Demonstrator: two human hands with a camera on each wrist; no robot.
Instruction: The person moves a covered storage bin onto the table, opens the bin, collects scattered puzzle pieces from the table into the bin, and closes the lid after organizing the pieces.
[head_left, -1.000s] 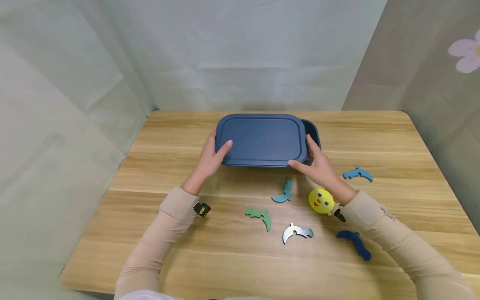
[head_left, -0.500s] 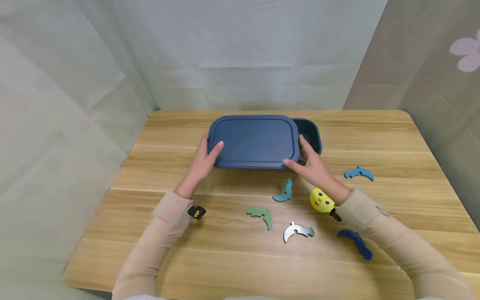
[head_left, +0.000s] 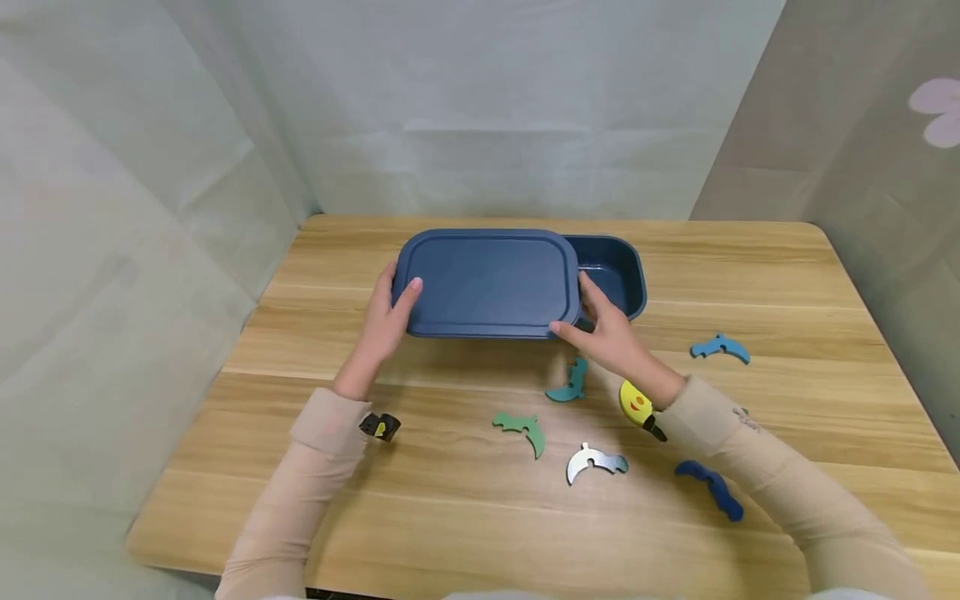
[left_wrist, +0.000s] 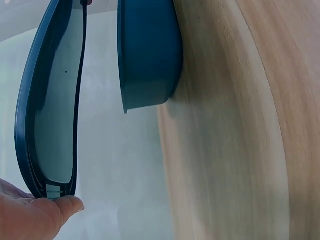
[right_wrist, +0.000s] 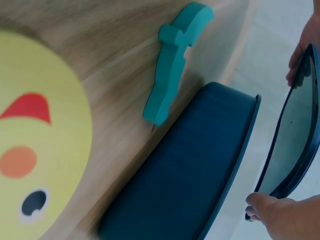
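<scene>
At the far middle of the wooden table (head_left: 750,275) sits a dark blue box (head_left: 617,275), with its matching lid (head_left: 486,282) lifted clear and offset to the left, so the box's right end shows open. Left hand (head_left: 384,321) grasps the lid's left short edge, thumb on top, fingers curled under; right hand (head_left: 606,333) grasps the right near corner likewise, thumb along the near edge. Two-handed hold at opposite ends keeps the wide lid level. Left wrist view shows a clear gap between lid (left_wrist: 50,100) and box (left_wrist: 147,55), so they are apart, not touching; right wrist view agrees, lid (right_wrist: 295,145) held above the box rim (right_wrist: 200,170).

Near side of the table holds flat toy pieces, scattered and well apart: teal piece (head_left: 570,383) just near of the box, green piece (head_left: 521,429), silver piece (head_left: 592,462), dark blue piece (head_left: 712,487) nearest right, light blue piece (head_left: 718,347) far right. Yellow face disc (head_left: 633,402) lies partly hidden under the right wrist (looms large in that wrist's camera). Box interior: visible part looks bare, the rest is covered by the lid.
</scene>
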